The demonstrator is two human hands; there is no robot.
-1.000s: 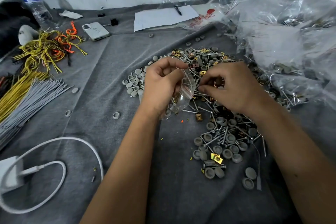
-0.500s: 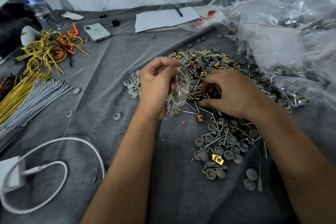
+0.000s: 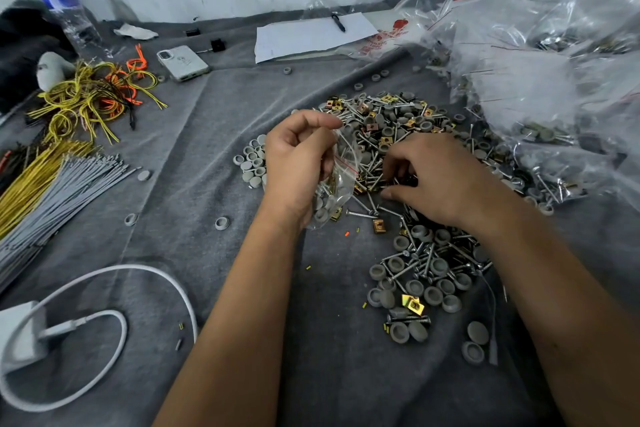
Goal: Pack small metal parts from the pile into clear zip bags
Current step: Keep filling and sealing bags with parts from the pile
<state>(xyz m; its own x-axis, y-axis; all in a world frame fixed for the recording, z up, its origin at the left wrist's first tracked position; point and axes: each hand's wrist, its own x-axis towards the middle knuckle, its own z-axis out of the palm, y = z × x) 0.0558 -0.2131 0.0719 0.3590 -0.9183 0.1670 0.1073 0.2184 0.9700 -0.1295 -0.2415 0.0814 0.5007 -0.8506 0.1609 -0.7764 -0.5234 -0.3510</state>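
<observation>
From the head view, your left hand (image 3: 298,163) holds a small clear zip bag (image 3: 337,180) just left of the pile (image 3: 398,149) of screws, grey caps and brass clips spread over the grey cloth (image 3: 194,135), its fingers curled round the bag's mouth and pinching it so the bag hangs down with a few parts already at the bottom. Keep that mouth held wide and tipped toward the pile, so each pick drops straight in without catching the zip strip. Your right hand (image 3: 440,180) lies palm down on the middle of the pile, fingers bent and drawn together among the screws; whether they have a part pinched you cannot tell from here. Gather a small count at a time and lift clear before you cross to the bag, which sits close by. Both forearms reach in from the near edge, the right one crossing over the near spill of caps. Filled bags (image 3: 540,87) are heaped far right.
</observation>
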